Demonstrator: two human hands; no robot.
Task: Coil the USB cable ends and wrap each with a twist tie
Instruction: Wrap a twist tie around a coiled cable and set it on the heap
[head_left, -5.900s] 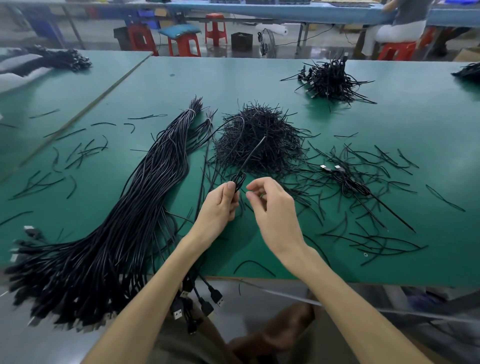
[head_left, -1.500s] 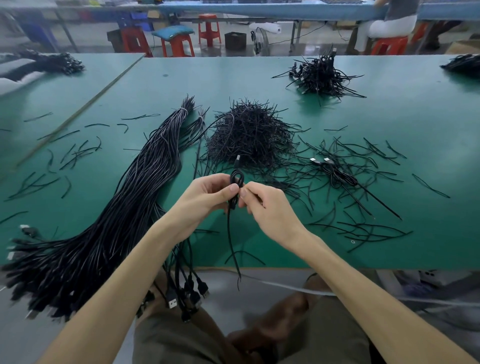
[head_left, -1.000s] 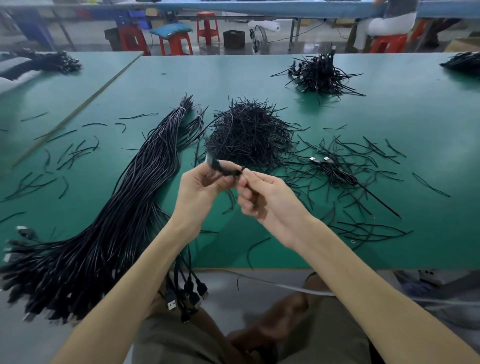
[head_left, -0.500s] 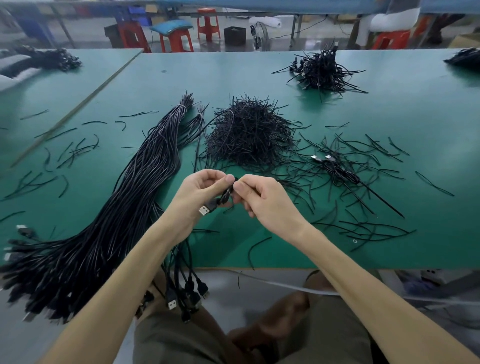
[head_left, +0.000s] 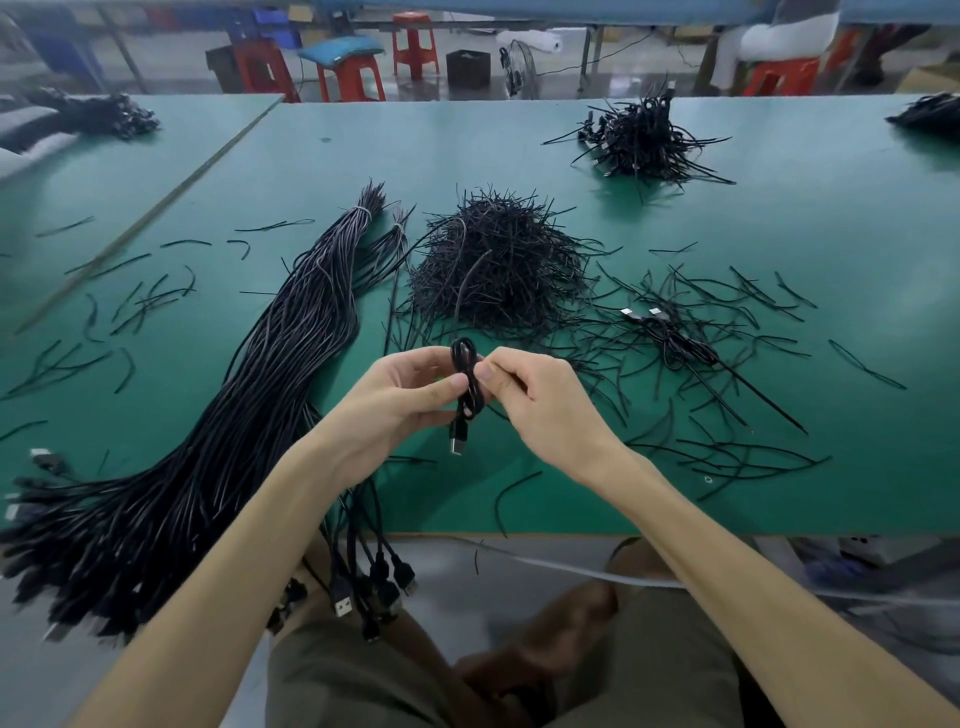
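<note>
A black USB cable end is folded into a small upright coil above the green table. Its plug hangs down below the coil. My left hand pinches the coil from the left with thumb and fingers. My right hand pinches it from the right at the same spot. A twist tie at the pinch is hidden by my fingers. A mound of black twist ties lies just beyond my hands. A long bundle of black USB cables runs diagonally on the left.
Two tied cables with silver plugs lie to the right among scattered ties. A pile of finished cables sits far right. Several plugs hang over the table's near edge above my lap. Red stools stand beyond the table.
The coil has turned from lying sideways between my hands to standing upright, with the plug now hanging down. Both hands have stayed pinched on it.
</note>
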